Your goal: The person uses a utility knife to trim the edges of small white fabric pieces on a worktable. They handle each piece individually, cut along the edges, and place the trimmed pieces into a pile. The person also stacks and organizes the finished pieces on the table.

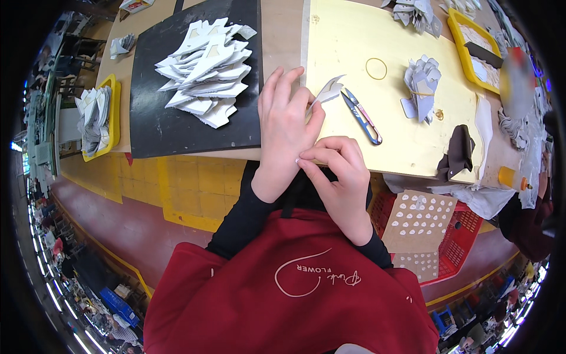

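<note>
L hand (289,118) holds 1 wht pc (331,91) nr snips (355,107).

Juts from the left hand (288,118) as a thin, whitish cut piece (330,90), curved, tilted, pointed end rightward; shows pinched in the right hand (339,168) as a tiny white scrap (298,160), beside the left wrist.
</note>
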Demonstrator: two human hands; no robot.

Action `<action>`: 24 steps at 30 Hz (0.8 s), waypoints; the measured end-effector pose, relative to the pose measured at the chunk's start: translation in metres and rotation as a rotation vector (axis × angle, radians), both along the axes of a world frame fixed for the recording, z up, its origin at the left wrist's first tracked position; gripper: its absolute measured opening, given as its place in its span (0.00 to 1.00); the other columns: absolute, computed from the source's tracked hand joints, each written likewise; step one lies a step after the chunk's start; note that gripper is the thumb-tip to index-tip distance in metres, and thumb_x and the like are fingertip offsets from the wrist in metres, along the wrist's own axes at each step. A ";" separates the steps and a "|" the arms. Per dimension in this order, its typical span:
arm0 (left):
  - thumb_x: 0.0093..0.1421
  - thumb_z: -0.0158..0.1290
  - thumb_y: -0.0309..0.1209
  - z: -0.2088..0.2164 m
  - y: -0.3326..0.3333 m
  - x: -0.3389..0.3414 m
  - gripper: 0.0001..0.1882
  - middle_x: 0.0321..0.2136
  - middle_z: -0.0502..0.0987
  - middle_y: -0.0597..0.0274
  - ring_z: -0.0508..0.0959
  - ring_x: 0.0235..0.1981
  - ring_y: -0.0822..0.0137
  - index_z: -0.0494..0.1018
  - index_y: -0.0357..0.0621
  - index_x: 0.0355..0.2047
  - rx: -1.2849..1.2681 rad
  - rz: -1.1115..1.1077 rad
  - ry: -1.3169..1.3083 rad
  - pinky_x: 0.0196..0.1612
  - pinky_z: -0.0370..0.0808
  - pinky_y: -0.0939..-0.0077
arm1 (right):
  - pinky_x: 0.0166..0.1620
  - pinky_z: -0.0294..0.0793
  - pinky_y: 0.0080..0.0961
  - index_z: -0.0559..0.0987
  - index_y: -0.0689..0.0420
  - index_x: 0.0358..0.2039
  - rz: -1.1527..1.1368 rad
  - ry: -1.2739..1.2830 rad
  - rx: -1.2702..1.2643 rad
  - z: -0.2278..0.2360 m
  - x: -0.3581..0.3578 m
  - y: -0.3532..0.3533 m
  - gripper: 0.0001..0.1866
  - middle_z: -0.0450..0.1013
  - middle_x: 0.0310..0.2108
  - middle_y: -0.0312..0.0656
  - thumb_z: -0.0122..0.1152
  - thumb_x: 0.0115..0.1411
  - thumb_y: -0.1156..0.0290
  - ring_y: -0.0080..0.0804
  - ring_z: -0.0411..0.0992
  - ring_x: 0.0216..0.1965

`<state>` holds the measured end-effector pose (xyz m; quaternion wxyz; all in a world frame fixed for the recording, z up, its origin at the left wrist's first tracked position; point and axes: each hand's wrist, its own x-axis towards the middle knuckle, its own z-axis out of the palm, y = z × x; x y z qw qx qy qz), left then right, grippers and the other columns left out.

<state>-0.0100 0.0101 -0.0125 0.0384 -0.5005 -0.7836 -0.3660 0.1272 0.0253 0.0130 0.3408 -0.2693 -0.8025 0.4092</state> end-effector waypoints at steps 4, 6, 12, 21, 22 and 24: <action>0.52 0.60 0.28 0.001 0.001 0.002 0.06 0.54 0.73 0.54 0.66 0.61 0.43 0.75 0.39 0.26 -0.007 0.006 -0.004 0.60 0.64 0.52 | 0.37 0.71 0.26 0.80 0.57 0.30 0.029 -0.030 0.032 0.000 0.003 0.000 0.08 0.73 0.32 0.39 0.70 0.49 0.80 0.33 0.71 0.35; 0.53 0.59 0.27 0.002 0.000 0.003 0.06 0.54 0.73 0.52 0.66 0.61 0.43 0.74 0.38 0.26 -0.011 -0.002 -0.008 0.60 0.63 0.51 | 0.37 0.71 0.27 0.79 0.57 0.30 0.053 -0.054 0.018 0.001 0.003 0.000 0.08 0.72 0.31 0.39 0.69 0.49 0.80 0.33 0.71 0.35; 0.53 0.56 0.26 0.007 -0.001 0.004 0.06 0.54 0.72 0.48 0.65 0.61 0.41 0.74 0.35 0.27 -0.018 -0.037 -0.058 0.60 0.62 0.49 | 0.37 0.72 0.27 0.76 0.58 0.30 0.017 0.015 -0.119 0.012 0.022 0.005 0.11 0.72 0.30 0.40 0.68 0.47 0.82 0.37 0.72 0.33; 0.51 0.60 0.24 0.006 -0.005 -0.004 0.06 0.52 0.74 0.52 0.70 0.56 0.47 0.73 0.38 0.27 0.003 -0.064 -0.005 0.59 0.66 0.54 | 0.38 0.70 0.15 0.82 0.65 0.38 -1.136 0.318 -0.097 -0.007 0.217 0.106 0.06 0.77 0.31 0.35 0.61 0.64 0.75 0.19 0.70 0.33; 0.51 0.61 0.25 0.013 -0.008 -0.004 0.06 0.51 0.75 0.54 0.71 0.56 0.49 0.74 0.39 0.27 0.014 -0.033 -0.037 0.59 0.66 0.56 | 0.38 0.71 0.16 0.83 0.64 0.39 -1.205 0.304 -0.086 -0.009 0.237 0.110 0.08 0.78 0.32 0.35 0.61 0.65 0.73 0.18 0.71 0.34; 0.54 0.60 0.23 0.031 -0.014 -0.004 0.05 0.52 0.76 0.55 0.73 0.54 0.53 0.74 0.37 0.28 -0.033 -0.028 -0.110 0.56 0.70 0.64 | 0.38 0.71 0.16 0.83 0.66 0.42 -1.243 0.239 0.010 -0.017 0.273 0.118 0.11 0.78 0.33 0.34 0.63 0.65 0.71 0.17 0.71 0.33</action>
